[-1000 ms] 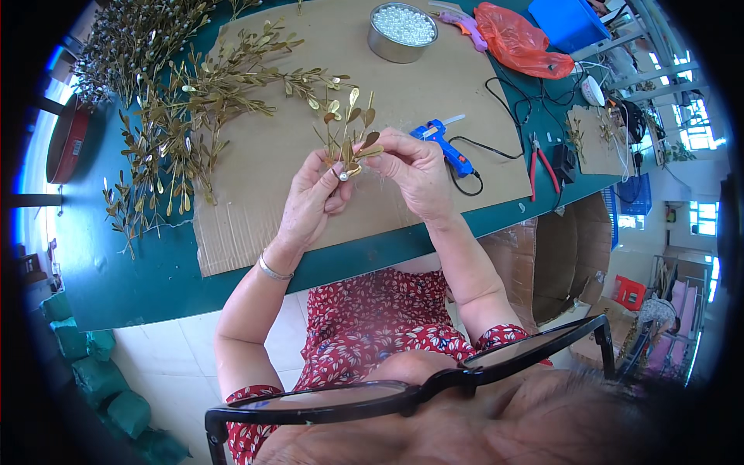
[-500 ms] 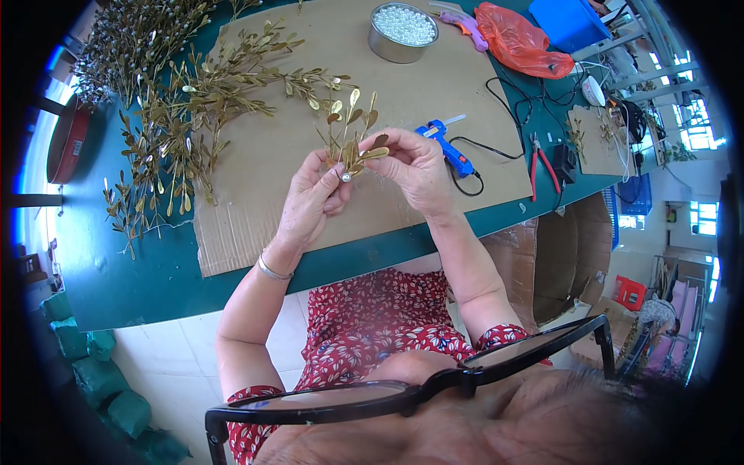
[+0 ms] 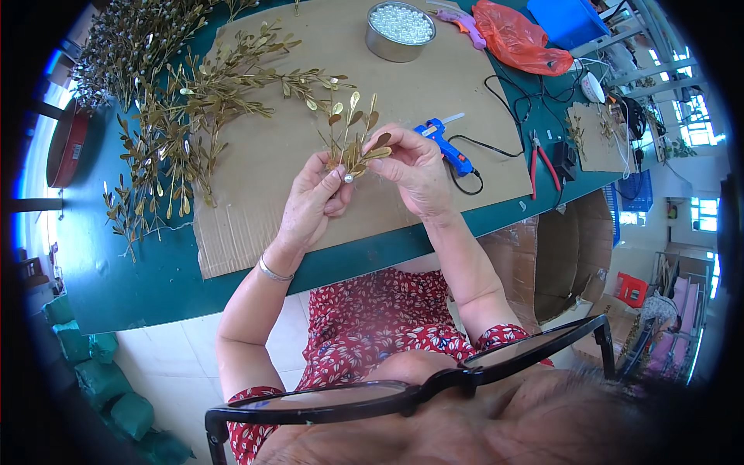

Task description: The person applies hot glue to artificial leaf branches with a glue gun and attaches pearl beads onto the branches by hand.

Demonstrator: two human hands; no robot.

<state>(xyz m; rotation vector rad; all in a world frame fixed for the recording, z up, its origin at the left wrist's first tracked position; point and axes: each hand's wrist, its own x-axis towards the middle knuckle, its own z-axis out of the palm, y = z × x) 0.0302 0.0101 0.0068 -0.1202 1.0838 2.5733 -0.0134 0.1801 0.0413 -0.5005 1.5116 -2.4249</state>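
Observation:
Between my hands, over the cardboard sheet (image 3: 310, 221), is a gold artificial leaf sprig (image 3: 353, 132) with its leaves pointing away from me. My left hand (image 3: 311, 198) pinches its lower part between thumb and fingers. A white pearl bead (image 3: 349, 177) shows beside the left thumb tip, at the base of the leaves. My right hand (image 3: 417, 174) has its thumb and forefinger closed on a leaf at the sprig's right side. Just beyond the right hand lies a blue glue gun (image 3: 446, 146), its nozzle pointing up and right.
A round tin of white pearl beads (image 3: 401, 31) stands at the far side. Gold leaf branches (image 3: 174, 147) are heaped on the left. Red-handled pliers (image 3: 542, 172), black cables and a red plastic bag (image 3: 515, 39) lie on the green table (image 3: 116, 287) to the right.
Almost nothing differs. The pearl bead and the sprig's base have shifted very slightly to the right in the picture; both hands keep their grip.

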